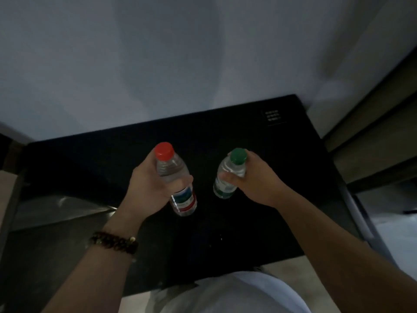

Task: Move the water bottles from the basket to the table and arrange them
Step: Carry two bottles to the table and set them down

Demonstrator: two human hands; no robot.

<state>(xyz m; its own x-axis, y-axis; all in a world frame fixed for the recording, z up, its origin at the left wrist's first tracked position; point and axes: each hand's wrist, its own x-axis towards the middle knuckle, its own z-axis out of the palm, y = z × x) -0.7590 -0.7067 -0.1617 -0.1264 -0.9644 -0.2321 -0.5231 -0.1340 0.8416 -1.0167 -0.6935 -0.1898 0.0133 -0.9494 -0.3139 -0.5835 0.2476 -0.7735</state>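
2 bottles over the black tabletop [259,154]: red-cap bottle [177,181] in left hand [151,179], green-cap bottle [230,175] in right hand [255,177]. Fingers wrapped round each bottle's upper body. Both forearms extended forward; bottles near-upright, side by side, apart.

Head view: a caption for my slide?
Left hand grips red-capped bottle, right hand green-capped bottle, at black table.

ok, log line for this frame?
left grip: holds clear plastic red-capped bottle | right grip: holds clear plastic green-capped bottle | both over black table, contact unclear | basket: not in view
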